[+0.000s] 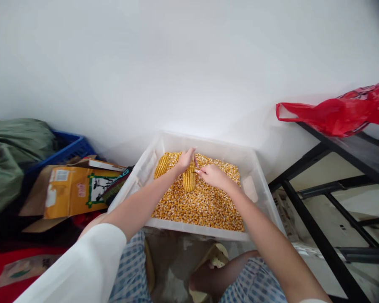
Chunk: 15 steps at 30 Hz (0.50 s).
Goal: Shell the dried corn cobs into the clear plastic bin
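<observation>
Corn cob [189, 182] is over the kernels [198, 210] in the tub [208, 147], gripped by our left hand [186, 159]. Our right hand [211, 175] curls its fingers beside it; we cannot tell what they pinch. A loose hold could let it twist away. Its long axis runs fore-and-aft, free end toward us.

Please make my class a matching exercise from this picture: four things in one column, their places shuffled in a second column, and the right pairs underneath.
Things
1. red plastic bag
2. corn cob with a hand around its upper end
3. blue crate
4. loose kernels

Places
A. at the left, partly covered by green fabric
B. spread across the inside of the white bin
C. on top of the black-framed stand
D. in the grip of the person's left hand

Right pairs
1-C
2-D
3-A
4-B
</observation>
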Each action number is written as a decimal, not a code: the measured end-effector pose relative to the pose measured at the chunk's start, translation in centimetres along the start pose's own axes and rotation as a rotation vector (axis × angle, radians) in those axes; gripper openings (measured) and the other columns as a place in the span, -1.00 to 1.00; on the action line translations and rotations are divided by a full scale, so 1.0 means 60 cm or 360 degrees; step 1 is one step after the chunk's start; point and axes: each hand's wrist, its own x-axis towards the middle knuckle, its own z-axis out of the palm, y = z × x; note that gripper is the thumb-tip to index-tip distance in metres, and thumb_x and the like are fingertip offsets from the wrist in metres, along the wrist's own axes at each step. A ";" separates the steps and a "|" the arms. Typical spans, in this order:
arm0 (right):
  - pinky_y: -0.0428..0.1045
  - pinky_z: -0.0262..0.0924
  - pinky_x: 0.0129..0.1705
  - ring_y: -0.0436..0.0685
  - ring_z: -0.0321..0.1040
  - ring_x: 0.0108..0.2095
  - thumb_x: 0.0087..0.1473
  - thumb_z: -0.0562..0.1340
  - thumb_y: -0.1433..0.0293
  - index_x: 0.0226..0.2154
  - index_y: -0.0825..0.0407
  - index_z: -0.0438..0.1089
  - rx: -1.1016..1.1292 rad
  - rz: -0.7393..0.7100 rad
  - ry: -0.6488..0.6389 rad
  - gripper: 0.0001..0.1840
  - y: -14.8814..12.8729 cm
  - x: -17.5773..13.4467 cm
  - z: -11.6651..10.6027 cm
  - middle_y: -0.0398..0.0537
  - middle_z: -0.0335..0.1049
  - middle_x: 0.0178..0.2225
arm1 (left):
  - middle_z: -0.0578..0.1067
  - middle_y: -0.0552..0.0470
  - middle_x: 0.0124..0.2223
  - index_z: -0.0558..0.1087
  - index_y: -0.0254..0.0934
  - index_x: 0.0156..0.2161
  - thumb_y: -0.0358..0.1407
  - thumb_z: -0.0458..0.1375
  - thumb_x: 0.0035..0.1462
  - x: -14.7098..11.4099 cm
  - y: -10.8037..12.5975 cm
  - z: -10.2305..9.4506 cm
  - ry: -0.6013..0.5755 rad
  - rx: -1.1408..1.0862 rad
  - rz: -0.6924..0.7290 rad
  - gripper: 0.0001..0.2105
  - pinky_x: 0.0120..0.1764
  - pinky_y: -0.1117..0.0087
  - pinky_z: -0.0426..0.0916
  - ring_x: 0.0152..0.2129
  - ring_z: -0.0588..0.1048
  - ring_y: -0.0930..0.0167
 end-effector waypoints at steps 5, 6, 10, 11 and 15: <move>-0.11 -0.11 -0.46 -0.02 0.19 -0.55 0.19 -0.01 0.31 -0.49 0.12 0.41 -0.0051 -0.0005 -0.0005 -0.60 -0.001 0.002 0.006 -0.05 0.38 -0.53 | 0.33 0.03 -0.73 0.29 -0.31 -0.67 0.00 -0.15 0.02 0.006 -0.011 -0.005 0.0052 -0.0174 -0.0050 -0.53 -0.52 0.42 0.25 -0.73 0.35 0.45; -0.11 -0.09 -0.45 -0.01 0.21 -0.54 0.19 -0.02 0.31 -0.49 0.12 0.41 -0.0065 -0.0001 -0.0013 -0.60 -0.002 0.003 0.007 -0.04 0.38 -0.52 | 0.33 0.03 -0.73 0.29 -0.31 -0.67 0.01 -0.14 0.01 0.006 -0.011 -0.005 0.0057 -0.0166 -0.0041 -0.53 -0.51 0.42 0.26 -0.73 0.35 0.45; -0.12 -0.03 -0.40 0.02 0.26 -0.47 0.20 -0.04 0.30 -0.43 0.12 0.43 -0.0127 0.0008 -0.0032 -0.60 -0.005 0.005 0.012 -0.01 0.41 -0.46 | 0.33 0.02 -0.74 0.29 -0.31 -0.68 0.01 -0.15 0.01 0.005 -0.010 -0.004 0.0067 -0.0131 -0.0032 -0.52 -0.49 0.43 0.26 -0.72 0.34 0.46; -0.12 -0.01 -0.39 0.02 0.28 -0.45 0.20 -0.04 0.30 -0.41 0.11 0.43 -0.0145 0.0011 -0.0036 -0.60 -0.007 0.005 0.013 0.00 0.41 -0.44 | 0.33 0.02 -0.74 0.29 -0.31 -0.68 0.01 -0.16 0.02 0.004 -0.009 -0.004 0.0068 -0.0118 -0.0028 -0.52 -0.48 0.43 0.26 -0.72 0.35 0.46; -0.10 0.04 -0.32 0.07 0.32 -0.38 0.21 -0.07 0.30 -0.35 0.11 0.42 -0.0278 0.0048 -0.0014 -0.60 -0.015 0.006 0.021 0.04 0.42 -0.39 | 0.35 0.02 -0.72 0.28 -0.31 -0.67 0.00 -0.18 0.02 0.004 -0.009 -0.004 0.0083 -0.0086 -0.0035 -0.52 -0.46 0.43 0.27 -0.70 0.36 0.45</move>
